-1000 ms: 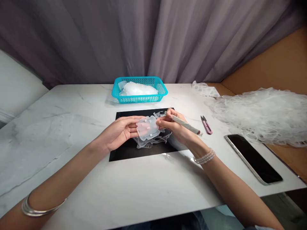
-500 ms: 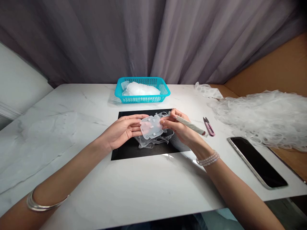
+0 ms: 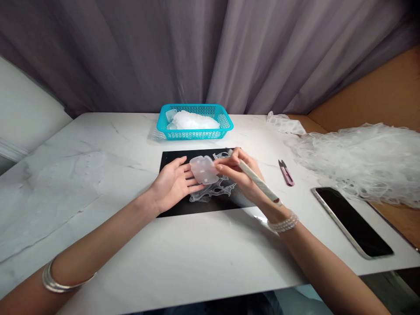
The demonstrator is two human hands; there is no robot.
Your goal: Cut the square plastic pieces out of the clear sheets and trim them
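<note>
A translucent, frosted flat piece (image 3: 204, 169) with rounded corners, like silicone or soft plastic, is pinched at its right edge by my right hand (image 3: 241, 171). The same hand also carries a pale pen-like tool (image 3: 260, 181) with a dark end, slanting back over the wrist; its working tip is unclear. My left hand (image 3: 175, 181) lies palm up with fingers spread, its fingertips at the left side and underside of the piece. Below, tangled clear frame-like scraps (image 3: 213, 190) lie on a black mat (image 3: 173, 205).
A blue basket (image 3: 195, 134) holding white translucent pieces stands at the back. Pink thread snips (image 3: 286, 173) and a phone (image 3: 352, 221) lie on the right. Beyond them is a big heap of clear scraps (image 3: 361, 162). A clear sheet-like layer (image 3: 55, 197) covers the left side.
The piece has turned over or tilted, with its pegged face no longer toward me. My left hand has opened from its edge, thumb lifted. The pen-like tool has swung steeper in my right hand.
</note>
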